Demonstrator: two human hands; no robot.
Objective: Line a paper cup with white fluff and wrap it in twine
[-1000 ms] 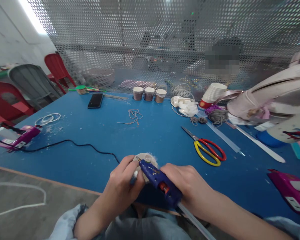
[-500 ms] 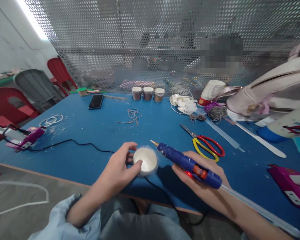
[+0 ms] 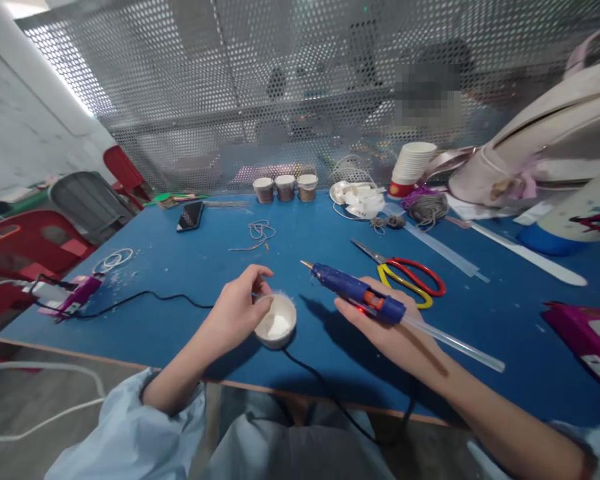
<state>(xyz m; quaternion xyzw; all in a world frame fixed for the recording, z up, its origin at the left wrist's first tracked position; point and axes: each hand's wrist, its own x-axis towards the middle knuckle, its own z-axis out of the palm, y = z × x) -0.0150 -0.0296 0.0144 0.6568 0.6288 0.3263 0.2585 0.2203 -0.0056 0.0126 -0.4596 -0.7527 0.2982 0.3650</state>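
Note:
Near the table's front edge stands a small white paper cup [image 3: 277, 327], its opening turned up toward me. My left hand [image 3: 237, 305] is at its left side, thumb over the rim and fingers behind the wall, partly hidden. My right hand [image 3: 393, 330] grips a dark blue hot glue gun [image 3: 347, 285], its nozzle pointing left, above and to the right of the cup. A small red light glows on the gun, and a clear glue stick [image 3: 457, 343] juts from its back end. Scissors [image 3: 405, 273] with red and yellow handles lie just beyond my right hand.
Three small cups [image 3: 285, 188] stand at the back by the perforated metal screen [image 3: 180, 127]. A phone [image 3: 191, 216] and tangled cord [image 3: 261, 231] lie left of centre. Stacked paper cups [image 3: 414, 167], grey yarn [image 3: 430, 210] and a pale bag [image 3: 520, 147] are at right. A black cable [image 3: 150, 293] crosses the table.
The glue gun and my right hand have shifted slightly up and left in view, its nozzle farther from the cup. My left hand and the cup appear slightly farther left; the whole view has shifted.

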